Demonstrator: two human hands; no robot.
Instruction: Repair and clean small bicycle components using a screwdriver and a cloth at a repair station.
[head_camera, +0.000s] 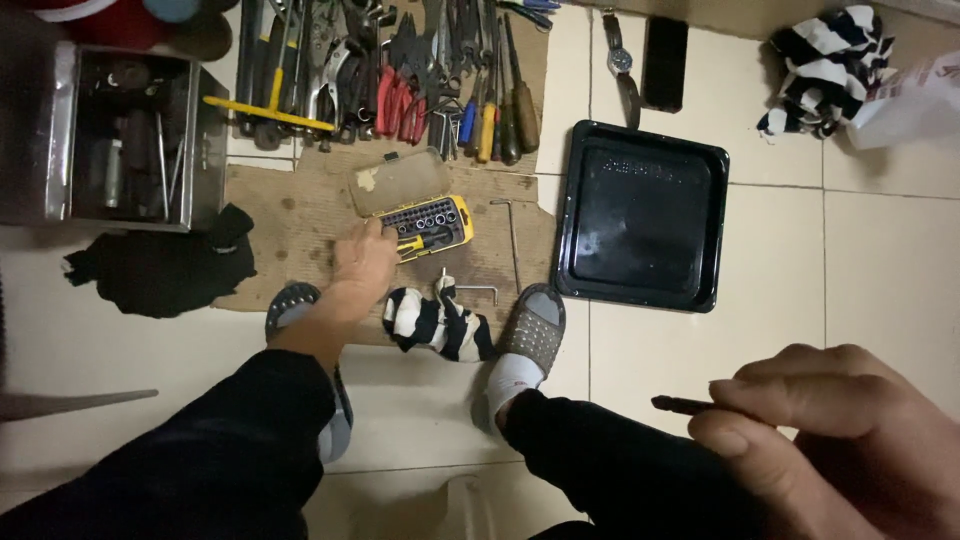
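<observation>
1. Right hand (840, 440), bottom right and well clear of the bit set case: fingers pinched on a small dark bit (680, 405). Its long axis is roughly level and the tip points left.
2. Left hand (362, 265) reaches into the yellow bit set case (425, 215), fingertips on the driver handle; can't tell how tight the grip is.
3. Case lid is open, with rows of sockets and bits inside.
4. Right of the case sits a black tray (705, 215).
5. Left of it is a metal toolbox (60, 140) with tools inside.
</observation>
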